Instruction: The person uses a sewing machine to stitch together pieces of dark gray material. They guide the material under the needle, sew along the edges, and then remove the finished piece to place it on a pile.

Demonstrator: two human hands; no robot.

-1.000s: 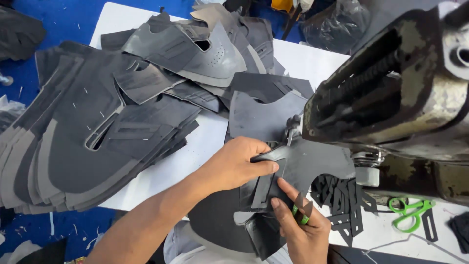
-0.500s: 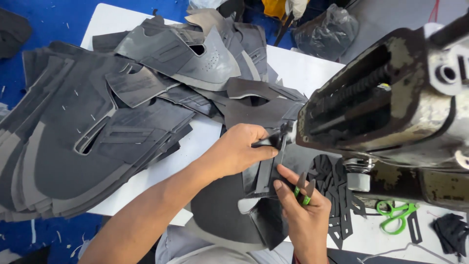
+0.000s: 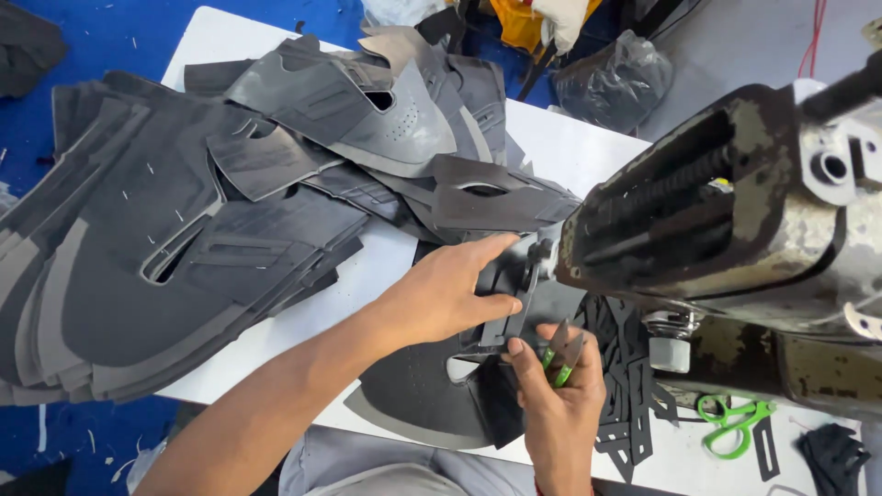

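- Here, the left hand (image 3: 441, 294) lay flat on a dark shoe-upper piece (image 3: 423, 395), its fingers (image 3: 496, 243) stretched out and slightly spread, the thumb pressing the folded edge of that piece just under the sewing machine (image 3: 735, 230).
- The right hand (image 3: 556, 404) sat just below and to the right of the left fingers, its thumb touching the same dark piece at the fold.
- The right fingers were curled around small thread snips (image 3: 560, 354) with green handles, the blades pointing up towards the machine; the hand was closed on them.
- The dark shoe-upper piece lay under both hands on the white counter (image 3: 588, 138), reaching from the machine's needle area down to the near edge, with an oval cut-out showing just below the left thumb.
- Left of the left fingers, well apart, a big fanned stack of grey and black cut pieces (image 3: 156, 248) covered most of the counter.
- Above the left fingers, more cut uppers (image 3: 367, 110) lay overlapped, 1 with a small perforated patch.
- Right of the right fingers, thin black strips (image 3: 625, 404) lay in a loose heap beneath the machine.
- Further right of these, green-handled scissors (image 3: 730, 422) lay on the counter.
- A dark plastic bag (image 3: 611, 78) sat beyond the counter's far edge, on the floor.
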